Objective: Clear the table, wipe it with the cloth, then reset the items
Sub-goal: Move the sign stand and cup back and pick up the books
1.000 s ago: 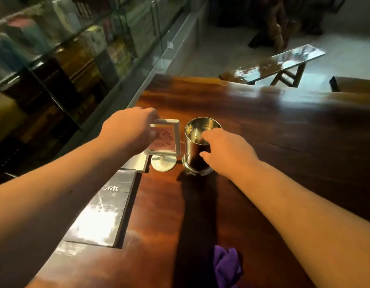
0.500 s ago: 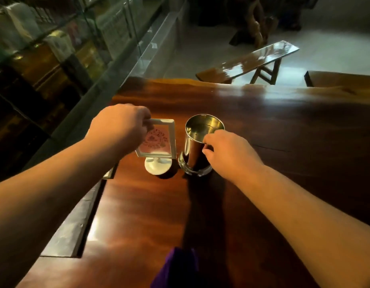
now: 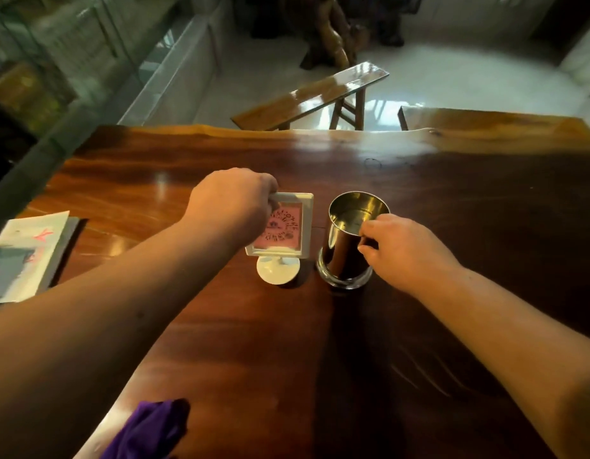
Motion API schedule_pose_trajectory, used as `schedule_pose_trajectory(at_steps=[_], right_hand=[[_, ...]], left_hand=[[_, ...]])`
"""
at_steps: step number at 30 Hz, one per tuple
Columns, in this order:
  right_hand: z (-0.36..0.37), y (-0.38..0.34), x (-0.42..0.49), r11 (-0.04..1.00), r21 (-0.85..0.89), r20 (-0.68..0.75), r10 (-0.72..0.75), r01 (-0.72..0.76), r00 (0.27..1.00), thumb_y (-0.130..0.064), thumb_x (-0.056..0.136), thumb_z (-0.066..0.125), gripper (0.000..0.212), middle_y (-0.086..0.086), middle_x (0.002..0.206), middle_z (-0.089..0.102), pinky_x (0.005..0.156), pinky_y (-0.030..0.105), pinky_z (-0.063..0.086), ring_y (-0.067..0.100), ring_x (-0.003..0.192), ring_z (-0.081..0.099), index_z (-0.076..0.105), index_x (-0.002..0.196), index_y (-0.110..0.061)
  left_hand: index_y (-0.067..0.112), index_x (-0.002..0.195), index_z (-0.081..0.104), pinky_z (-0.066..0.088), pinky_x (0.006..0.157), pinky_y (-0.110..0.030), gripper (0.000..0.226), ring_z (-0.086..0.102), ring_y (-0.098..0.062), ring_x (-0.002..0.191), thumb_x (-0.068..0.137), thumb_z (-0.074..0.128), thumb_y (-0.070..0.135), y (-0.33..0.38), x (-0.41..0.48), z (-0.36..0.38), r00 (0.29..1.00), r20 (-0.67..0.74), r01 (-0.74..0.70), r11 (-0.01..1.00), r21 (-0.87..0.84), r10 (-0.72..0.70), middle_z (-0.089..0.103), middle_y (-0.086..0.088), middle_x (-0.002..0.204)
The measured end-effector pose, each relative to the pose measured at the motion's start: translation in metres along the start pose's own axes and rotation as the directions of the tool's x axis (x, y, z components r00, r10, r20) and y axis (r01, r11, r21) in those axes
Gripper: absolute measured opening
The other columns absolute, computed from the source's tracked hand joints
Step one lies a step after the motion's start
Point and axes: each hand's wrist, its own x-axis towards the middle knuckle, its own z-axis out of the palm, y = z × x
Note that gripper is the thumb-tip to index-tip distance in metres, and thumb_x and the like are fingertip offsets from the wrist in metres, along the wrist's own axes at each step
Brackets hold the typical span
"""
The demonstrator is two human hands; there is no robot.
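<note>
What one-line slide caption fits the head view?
Left hand grips the sign stand, right hand the metal cup; purple cloth waits.

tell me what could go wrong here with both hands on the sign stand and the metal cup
The white framed sign stand with the pink card is held by its top corner in the left hand; on its thin stem it might tip. The tall shiny metal cup is pinched at the rim by the right hand and could slip, marking the glossy wooden table.
</note>
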Motion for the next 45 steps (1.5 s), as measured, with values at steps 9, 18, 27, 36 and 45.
schedule_pose_trajectory(at_steps=[9,18,27,36,45], right_hand=[[0.007,0.031,-0.011,1.000,0.021,0.028,-0.003,0.002,1.000,-0.033,0.101,0.059,0.013,-0.008,0.094,0.055,0.068,0.030,0.050,0.013,0.082,0.057,0.067,0.109,-0.027],[0.012,0.037,-0.016,1.000,0.005,0.041,-0.003,0.003,0.999,-0.034,0.100,0.058,0.010,-0.011,0.092,0.052,0.066,0.029,0.048,0.015,0.082,0.059,0.065,0.105,-0.028],[-0.026,-0.020,0.003,0.995,-0.096,-0.264,-0.036,0.011,0.964,-0.046,0.088,0.062,0.039,0.000,0.111,0.062,0.065,0.036,0.044,0.026,0.095,0.057,0.061,0.122,-0.027],[-0.009,-0.232,0.075,0.961,-0.002,-0.285,-0.267,0.278,0.921,-0.044,0.091,0.057,0.017,-0.005,0.083,0.054,0.062,0.034,0.037,0.021,0.079,0.051,0.060,0.085,-0.028],[0.120,-0.441,0.130,0.968,0.135,-0.010,-0.214,0.213,0.977,-0.046,0.096,0.050,0.032,-0.003,0.078,0.059,0.060,0.034,0.037,0.028,0.076,0.058,0.052,0.074,-0.024]], left_hand=[[0.031,0.103,0.068,0.038,0.043,-0.025,0.016,0.053,-0.012,0.062,0.096,0.063,0.045,0.033,0.003,0.017,0.999,0.007,-0.044,0.999,0.028,0.044,0.055,0.011,0.075],[0.030,0.100,0.069,0.045,0.045,-0.026,0.014,0.052,-0.011,0.060,0.095,0.065,0.043,0.034,-0.003,0.023,1.000,-0.022,-0.011,1.000,0.017,0.012,0.056,0.007,0.076],[0.032,0.132,0.060,0.051,0.053,-0.030,0.066,0.069,-0.022,0.091,0.083,0.062,0.076,-0.008,-0.027,0.002,0.992,-0.111,0.060,0.997,-0.049,-0.065,0.067,0.001,0.124],[0.026,0.133,0.060,0.051,0.072,-0.039,0.062,0.068,-0.031,0.102,0.087,0.064,0.067,-0.181,-0.119,-0.036,0.950,-0.113,0.291,0.956,-0.033,-0.292,0.065,-0.005,0.129],[0.031,0.131,0.054,0.056,0.063,-0.040,0.071,0.066,-0.027,0.099,0.080,0.058,0.079,-0.375,-0.257,-0.002,0.798,-0.058,0.603,0.790,0.113,-0.600,0.062,0.001,0.126]])
